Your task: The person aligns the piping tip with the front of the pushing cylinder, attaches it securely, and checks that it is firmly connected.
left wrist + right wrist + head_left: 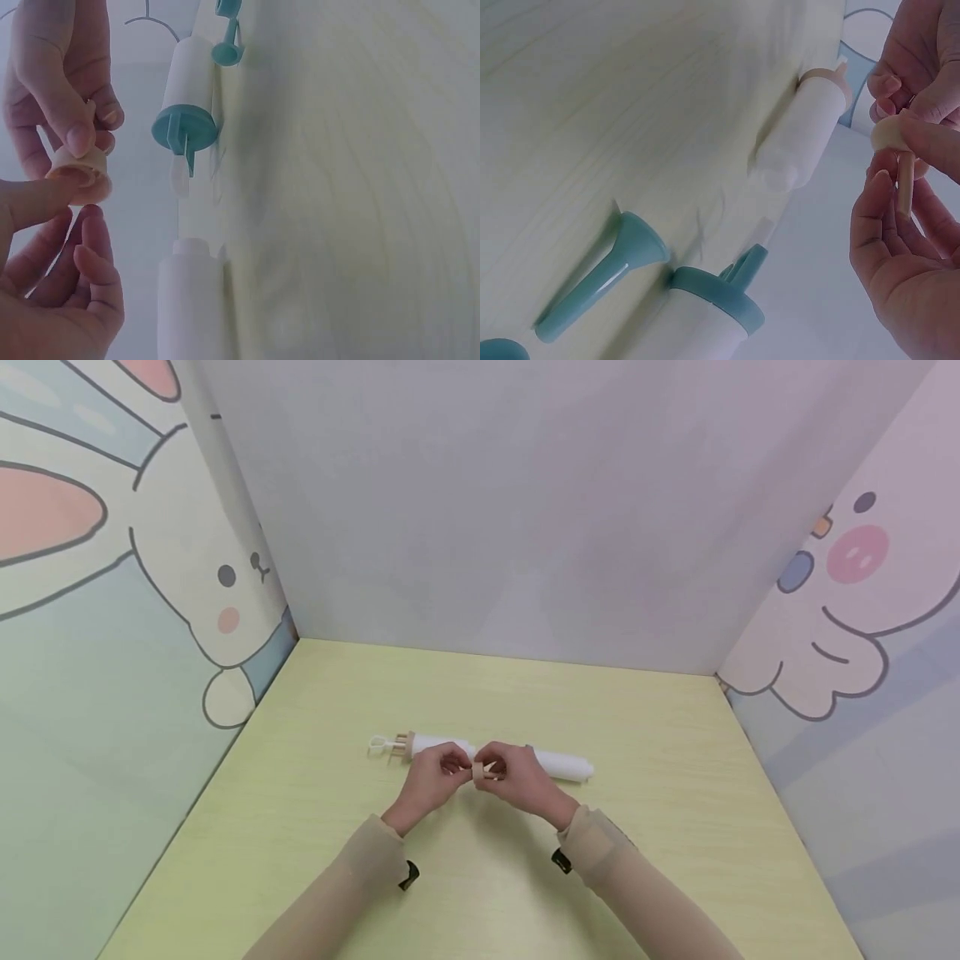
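Note:
A small beige funnel-shaped piece [478, 771], a short cup with a thin stem, is held between both hands just above the table. My left hand [435, 781] has its thumb at the cup's open mouth, with its fingertips close by underneath. With thumb and fingers my right hand [521, 777] pinches the cup from the other side, and the stem [904, 184] points back toward that palm. Behind the left hand lies a white bottle [438, 744] with a beige cap [829, 79]. Partly hidden behind the right hand is another white bottle [564, 765], whose teal cap [185, 127] has prongs and a translucent tip.
Beside the right bottle lies a teal funnel-shaped piece [615, 270]; another teal part [502, 349] is cut off at the edge. A white loop [378, 744] sticks out at the left bottle's far end. Printed cartoon walls surround the pale wood-grain table [480, 902].

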{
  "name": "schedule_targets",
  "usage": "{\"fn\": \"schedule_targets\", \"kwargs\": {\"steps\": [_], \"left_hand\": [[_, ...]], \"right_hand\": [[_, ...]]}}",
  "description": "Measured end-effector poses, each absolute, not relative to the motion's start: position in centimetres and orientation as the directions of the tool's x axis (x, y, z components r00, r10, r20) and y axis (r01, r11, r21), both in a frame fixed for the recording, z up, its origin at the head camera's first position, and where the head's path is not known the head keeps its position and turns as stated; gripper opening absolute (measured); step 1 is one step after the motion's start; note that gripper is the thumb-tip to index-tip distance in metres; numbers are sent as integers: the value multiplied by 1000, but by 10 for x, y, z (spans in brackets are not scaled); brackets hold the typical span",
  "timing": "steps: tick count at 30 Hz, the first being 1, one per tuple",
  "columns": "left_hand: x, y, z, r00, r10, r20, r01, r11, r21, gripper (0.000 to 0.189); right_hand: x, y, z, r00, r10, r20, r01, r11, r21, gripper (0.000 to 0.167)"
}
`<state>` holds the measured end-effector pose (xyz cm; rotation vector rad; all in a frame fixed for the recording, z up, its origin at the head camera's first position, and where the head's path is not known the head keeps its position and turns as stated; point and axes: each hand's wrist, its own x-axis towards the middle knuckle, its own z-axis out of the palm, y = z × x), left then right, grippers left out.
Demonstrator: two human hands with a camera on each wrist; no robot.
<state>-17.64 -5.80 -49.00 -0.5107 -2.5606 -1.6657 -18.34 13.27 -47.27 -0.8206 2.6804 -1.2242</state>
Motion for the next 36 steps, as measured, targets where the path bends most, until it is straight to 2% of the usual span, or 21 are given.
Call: {"fn": "schedule_targets", "kwargs": {"steps": [6, 19, 25, 30, 36], "left_hand": [[-178, -59, -489, -926, 288, 244, 357, 455, 816, 4], [-177, -57, -487, -923, 311, 224, 350, 442, 826, 4], [-179, -60, -489, -911, 307, 274, 394, 462, 794, 5], [-187, -69, -492, -899, 264, 350, 438, 580, 687, 11], [-202, -85, -497, -862, 315, 398, 476, 773, 419, 32]], "right_hand": [[-182, 133, -472, -850, -504, 156, -453, 544, -707, 25], [-181, 133, -473, -857, -503, 112, -388, 485, -784, 29], [-181, 133, -475, -864, -491, 112, -378, 485, -788, 27], [-181, 135, -477, -874, -472, 114, -372, 500, -782, 27], [-182, 136, -479, -885, -456, 93, -344, 507, -790, 30]]}}
